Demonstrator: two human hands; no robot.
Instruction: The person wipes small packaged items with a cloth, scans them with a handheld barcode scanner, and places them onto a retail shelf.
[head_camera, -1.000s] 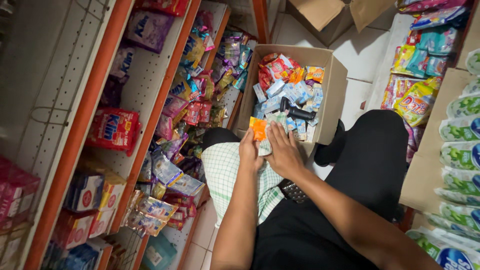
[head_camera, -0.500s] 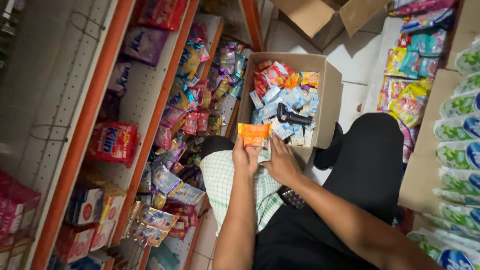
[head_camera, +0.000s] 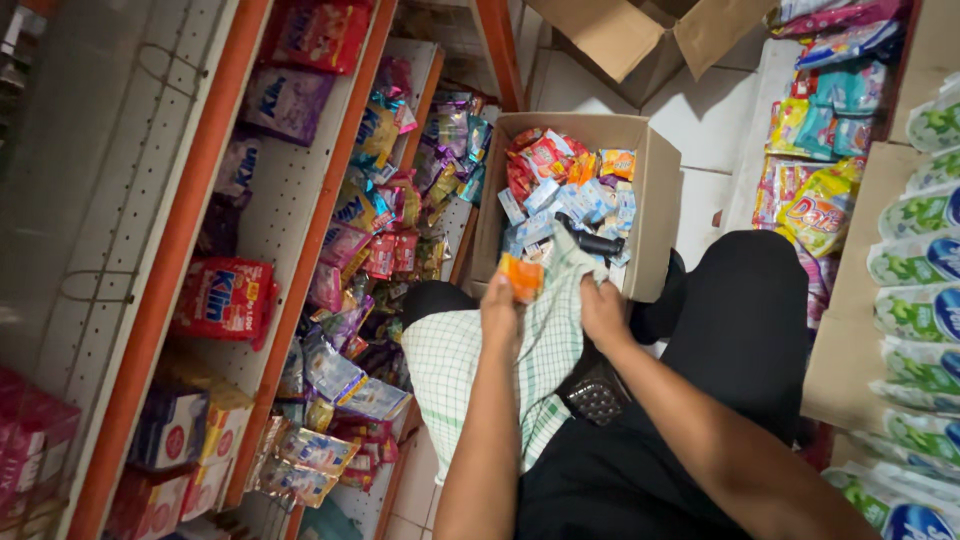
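Note:
My left hand holds a small orange packet above a green-and-white checked cloth spread over my lap. My right hand sits just to the right of it, fingers curled into the cloth's raised top edge at the near rim of an open cardboard box. The box stands on the floor in front of my knees and is filled with several small red, blue and orange snack packets. A black handled tool lies among them near my right hand.
Orange-edged shelves on the left carry hanging sachets and red packs. On the right are stacked bags and a carton of green-and-white packs. A second open cardboard box lies further back on the white tiled floor.
Both hands held the orange packet a moment ago. The right hand has let go and dropped to the cloth, while the left keeps the packet. The camera moved slightly closer.

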